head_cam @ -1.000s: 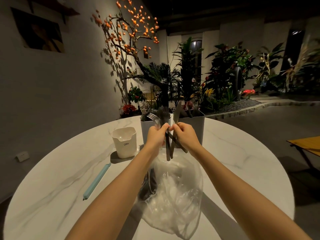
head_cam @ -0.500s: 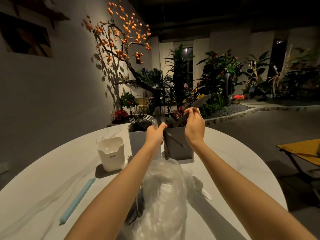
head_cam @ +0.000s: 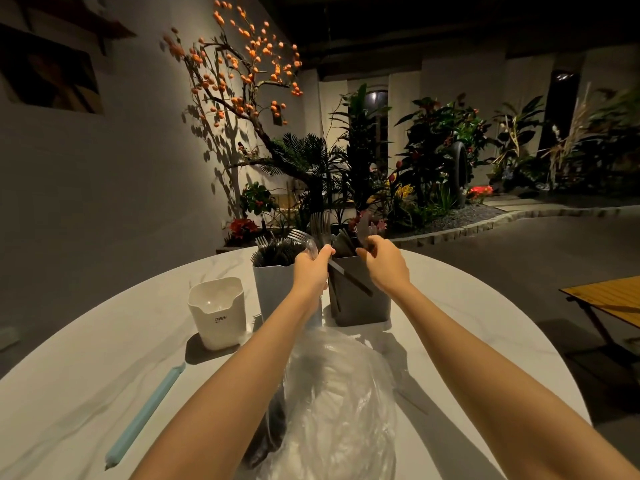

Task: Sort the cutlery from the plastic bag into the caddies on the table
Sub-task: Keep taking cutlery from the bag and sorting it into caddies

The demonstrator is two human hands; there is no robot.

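Above the two tall caddies at the far side of the table, the left hand grips a mixed bunch of cutlery, forks up and dark handles splayed below the fist, while the right hand pinches one piece over the dark caddy. That loose fan looks the likeliest trouble: a handle could slip out, or snag the rim and tip the caddy. In this dim light a fork meant for the white caddy could easily join the wrong set, and the plastic bag with leftover cutlery lies near the table edge.
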